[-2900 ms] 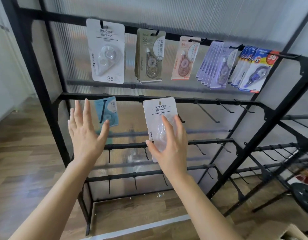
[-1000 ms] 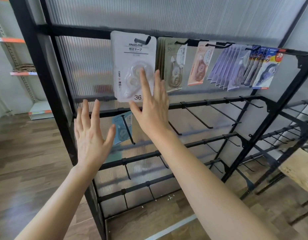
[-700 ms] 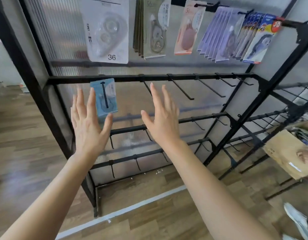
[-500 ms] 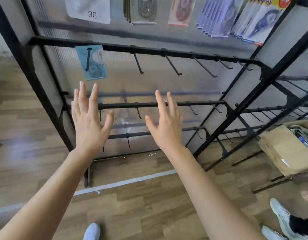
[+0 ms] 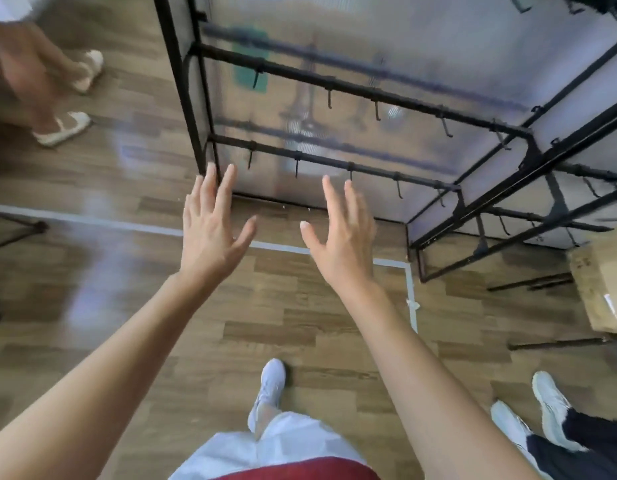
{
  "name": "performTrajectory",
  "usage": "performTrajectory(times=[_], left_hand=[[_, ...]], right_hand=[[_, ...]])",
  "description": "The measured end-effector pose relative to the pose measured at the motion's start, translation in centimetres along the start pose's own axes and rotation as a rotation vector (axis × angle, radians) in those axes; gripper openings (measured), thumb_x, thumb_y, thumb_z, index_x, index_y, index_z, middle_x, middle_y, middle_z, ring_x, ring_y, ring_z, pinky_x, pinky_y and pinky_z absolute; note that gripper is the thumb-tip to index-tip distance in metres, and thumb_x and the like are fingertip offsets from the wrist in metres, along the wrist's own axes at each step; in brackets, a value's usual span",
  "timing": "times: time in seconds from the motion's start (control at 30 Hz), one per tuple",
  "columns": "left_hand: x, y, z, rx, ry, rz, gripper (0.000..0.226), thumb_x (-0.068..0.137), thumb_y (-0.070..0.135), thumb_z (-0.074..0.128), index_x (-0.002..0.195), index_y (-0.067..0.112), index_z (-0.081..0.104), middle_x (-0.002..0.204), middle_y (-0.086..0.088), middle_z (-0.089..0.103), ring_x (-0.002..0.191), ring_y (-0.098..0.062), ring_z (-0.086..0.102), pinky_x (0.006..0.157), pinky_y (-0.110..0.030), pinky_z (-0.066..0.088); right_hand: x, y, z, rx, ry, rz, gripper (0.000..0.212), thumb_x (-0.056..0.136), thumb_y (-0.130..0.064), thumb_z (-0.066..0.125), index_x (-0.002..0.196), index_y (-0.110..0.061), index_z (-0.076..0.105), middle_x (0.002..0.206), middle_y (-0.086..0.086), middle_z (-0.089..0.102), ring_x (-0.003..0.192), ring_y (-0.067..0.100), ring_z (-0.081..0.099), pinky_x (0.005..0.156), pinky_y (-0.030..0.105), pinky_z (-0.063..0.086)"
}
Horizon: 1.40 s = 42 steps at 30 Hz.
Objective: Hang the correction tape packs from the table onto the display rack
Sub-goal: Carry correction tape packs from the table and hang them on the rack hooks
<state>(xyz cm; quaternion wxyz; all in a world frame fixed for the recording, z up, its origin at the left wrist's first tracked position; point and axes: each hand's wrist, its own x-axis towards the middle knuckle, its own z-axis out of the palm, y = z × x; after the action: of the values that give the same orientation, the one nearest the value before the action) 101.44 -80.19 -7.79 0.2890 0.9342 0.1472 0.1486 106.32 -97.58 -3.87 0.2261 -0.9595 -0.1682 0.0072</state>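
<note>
No correction tape pack is plainly in view. A blurred teal patch (image 5: pixel 249 60) sits by the upper rail at the left edge of the display rack (image 5: pixel 352 88), and I cannot tell whether it is a hanging pack or a shape seen through the translucent back panel. The hooks (image 5: pixel 296 166) along the two lower rails are bare. The table that holds the remaining packs is out of the picture.

Both hands are empty. The left hand (image 5: pixel 210 233) is spread wide with straight fingers, its tips in front of the rack's lower left corner post. The right hand (image 5: pixel 341 244) is just as wide and flat, held before the middle of the bottom rail. Neither touches the rack, and they are near each other, palms turned away from the camera.

I judge this to be the gap between one pack and the next: nothing is carried, and the view points down at the wooden floor (image 5: pixel 265 306). The next move calls for turning to the table, pinching a pack by its card and bringing its hanging hole to a free hook.

A cardboard box (image 5: pixel 601 282) stands beside the rack's right end, and other people's feet show at the top left and bottom right.
</note>
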Motion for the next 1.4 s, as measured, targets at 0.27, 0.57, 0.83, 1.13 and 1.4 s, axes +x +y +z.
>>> performTrajectory(times=[0.27,0.57,0.83,1.13,1.4], left_hand=[[-14.3,-4.7,-5.2,0.068,0.014,-0.23,0.072,0.092,0.036,0.055,0.152,0.022,0.018,0.16,-0.011,0.008,0.147,-0.03,0.005,0.118,-0.042,0.006],[-30.3,-9.4,-11.9,0.146,0.183,-0.62,0.071,0.093,0.037,0.054,0.151,0.018,0.019,0.159,-0.012,0.01,0.147,-0.031,0.008,0.118,-0.041,0.01],[-43.9,-10.1,-15.9,0.161,0.434,-0.976,0.069,0.093,0.038,0.054,0.151,0.021,0.02,0.16,-0.008,0.009,0.147,-0.028,0.007,0.119,-0.041,0.007],[-57.7,-14.2,-23.1,0.188,0.626,-1.252,0.069,0.095,0.042,0.048,0.152,0.025,0.014,0.161,-0.004,0.004,0.148,-0.023,0.001,0.118,-0.04,0.003],[-65.2,-21.7,-35.1,0.264,0.75,-1.304,0.067,0.096,0.044,0.045,0.152,0.027,0.014,0.161,-0.002,0.003,0.148,-0.022,-0.002,0.118,-0.04,0.0]], right_hand=[[-10.5,-4.8,3.5,-0.036,-0.158,-0.113,0.07,0.093,-0.04,0.053,0.151,-0.028,0.015,0.159,0.01,0.01,0.144,0.03,0.009,0.113,0.046,0.011],[-19.8,-13.8,8.2,0.047,-0.411,-0.447,0.071,0.092,-0.04,0.053,0.151,-0.032,0.014,0.159,0.007,0.009,0.146,0.026,0.004,0.115,0.045,0.005],[-28.9,-21.0,11.3,0.044,-0.617,-0.788,0.07,0.092,-0.038,0.054,0.151,-0.03,0.015,0.159,0.008,0.009,0.146,0.028,0.007,0.114,0.046,0.006],[-41.2,-32.4,15.8,0.034,-0.734,-1.097,0.069,0.093,-0.04,0.051,0.151,-0.029,0.014,0.159,0.01,0.01,0.146,0.03,0.007,0.115,0.047,0.007],[-49.6,-46.6,19.0,0.089,-0.705,-1.231,0.069,0.094,-0.041,0.051,0.151,-0.028,0.014,0.158,0.01,0.012,0.145,0.03,0.008,0.115,0.049,0.01]])
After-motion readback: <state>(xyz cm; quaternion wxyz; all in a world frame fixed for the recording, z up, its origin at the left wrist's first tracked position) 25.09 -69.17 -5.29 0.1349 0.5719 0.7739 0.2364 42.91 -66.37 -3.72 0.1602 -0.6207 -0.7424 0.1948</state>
